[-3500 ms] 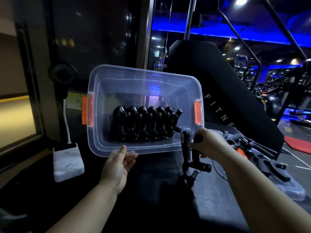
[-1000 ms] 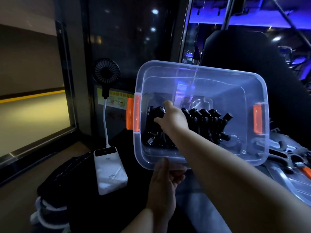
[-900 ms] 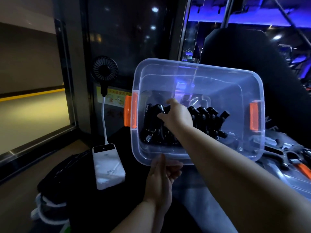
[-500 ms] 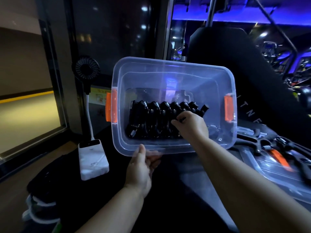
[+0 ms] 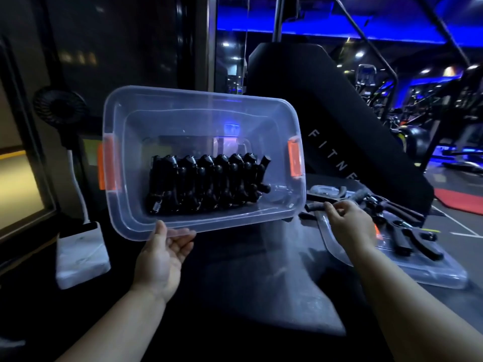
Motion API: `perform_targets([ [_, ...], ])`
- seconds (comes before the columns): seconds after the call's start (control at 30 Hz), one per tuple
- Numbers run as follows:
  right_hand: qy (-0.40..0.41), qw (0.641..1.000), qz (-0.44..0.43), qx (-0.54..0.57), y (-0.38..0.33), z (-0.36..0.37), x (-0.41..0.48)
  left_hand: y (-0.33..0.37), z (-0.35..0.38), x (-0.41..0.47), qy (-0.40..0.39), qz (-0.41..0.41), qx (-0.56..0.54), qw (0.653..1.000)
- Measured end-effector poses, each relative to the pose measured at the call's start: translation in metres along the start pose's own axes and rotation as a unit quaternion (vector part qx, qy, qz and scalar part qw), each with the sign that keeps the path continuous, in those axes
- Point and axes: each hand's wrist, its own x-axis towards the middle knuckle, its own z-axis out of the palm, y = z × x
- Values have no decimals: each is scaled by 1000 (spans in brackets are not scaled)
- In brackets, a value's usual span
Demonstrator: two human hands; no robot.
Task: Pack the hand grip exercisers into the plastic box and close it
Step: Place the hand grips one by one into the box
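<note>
Several exercisers (image 5: 402, 239) on clear lid (image 5: 431, 273) (beside box (image 5: 198, 100)), power bank (image 5: 81, 254), fan (image 5: 58, 105)

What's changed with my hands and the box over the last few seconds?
The right hand put its exerciser into the row in the plastic box, let go, withdrew rightward and now pinches a loose exerciser by the lid. The left hand still holds the tilted box's near rim.

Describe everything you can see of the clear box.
The box is clear, rounded-cornered plastic, lid off, with an orange latch at each end. It is tipped up, opening toward the camera, its lower rim held by the left hand, thumb over it. A row of black exercisers lies packed along its lower side. The right hand is off it, pinching a loose exerciser.
</note>
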Motion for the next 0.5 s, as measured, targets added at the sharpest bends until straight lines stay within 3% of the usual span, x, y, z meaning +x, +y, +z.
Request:
perform_targets([
  [0.2,-80,995,48,-36,44,8,22,-4,-3,5,-3,5,1,1000],
  [0.5,-198,961,72,-176,57,27,52,-8,-3,7,13,14,2,1000],
])
